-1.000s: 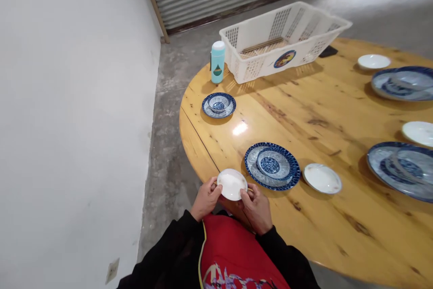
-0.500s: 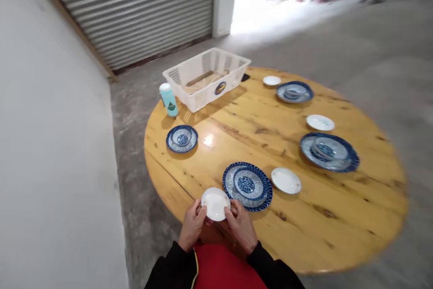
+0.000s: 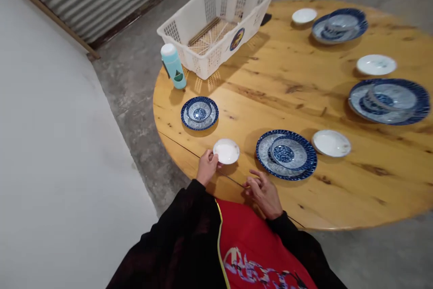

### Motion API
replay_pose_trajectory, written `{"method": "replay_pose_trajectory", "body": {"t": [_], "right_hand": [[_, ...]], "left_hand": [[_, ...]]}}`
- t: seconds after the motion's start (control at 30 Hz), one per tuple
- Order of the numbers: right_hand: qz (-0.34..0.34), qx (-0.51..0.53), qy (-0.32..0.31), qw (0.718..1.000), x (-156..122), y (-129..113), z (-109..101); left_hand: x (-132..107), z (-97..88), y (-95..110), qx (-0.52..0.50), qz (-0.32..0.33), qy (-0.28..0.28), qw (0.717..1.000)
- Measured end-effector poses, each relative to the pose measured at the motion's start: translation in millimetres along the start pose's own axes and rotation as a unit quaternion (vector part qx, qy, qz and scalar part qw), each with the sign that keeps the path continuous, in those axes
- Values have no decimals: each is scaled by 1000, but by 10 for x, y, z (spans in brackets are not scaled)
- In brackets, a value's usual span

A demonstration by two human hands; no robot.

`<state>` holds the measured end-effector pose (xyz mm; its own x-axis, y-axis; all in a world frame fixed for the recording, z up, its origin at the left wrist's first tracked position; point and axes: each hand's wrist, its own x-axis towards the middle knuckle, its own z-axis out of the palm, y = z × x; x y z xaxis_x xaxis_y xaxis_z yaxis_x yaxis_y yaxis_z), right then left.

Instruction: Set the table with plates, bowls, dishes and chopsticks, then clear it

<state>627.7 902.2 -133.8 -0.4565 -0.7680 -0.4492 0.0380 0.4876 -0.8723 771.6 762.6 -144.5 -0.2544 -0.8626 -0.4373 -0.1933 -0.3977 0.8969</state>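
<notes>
My left hand (image 3: 208,166) grips the near-left rim of a small white dish (image 3: 226,151), thumb over the edge, just above or on the wooden table. Apart from the dish, my right hand (image 3: 263,192) hangs over the table's near edge with its fingers loosely spread and nothing in them. Right of the dish lies a blue-rimmed plate (image 3: 304,172) with a blue-and-white bowl (image 3: 290,153) on it. Beyond the dish, to the left, sits another blue-rimmed plate (image 3: 189,123) with a small bowl (image 3: 199,112) on top.
A white plastic basket (image 3: 219,57) holding thin brown sticks stands at the back left, beside a light-blue bottle (image 3: 174,67). More white dishes (image 3: 331,143) and blue plates with bowls line the right side of the round table (image 3: 270,95). A white wall (image 3: 67,167) rises at left.
My right hand has let go of the white dish and drawn away to the right. My left hand has carried the dish forward, to between the two plates. The view has tilted down.
</notes>
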Motion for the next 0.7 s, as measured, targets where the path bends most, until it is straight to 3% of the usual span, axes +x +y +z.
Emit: {"method": "replay_pose_trajectory", "body": {"t": [0.3,0.47,0.7], "right_hand": [[61,21,46,997,-98,124,-235],[73,24,36,996,-63,98,-241],[78,18,28,996,-43,60,-227]], "left_hand": [[547,199,29,-10,-35,6,999],[673,277,41,-5,-34,31,999],[732,230,54,46,-30,35,998]]}}
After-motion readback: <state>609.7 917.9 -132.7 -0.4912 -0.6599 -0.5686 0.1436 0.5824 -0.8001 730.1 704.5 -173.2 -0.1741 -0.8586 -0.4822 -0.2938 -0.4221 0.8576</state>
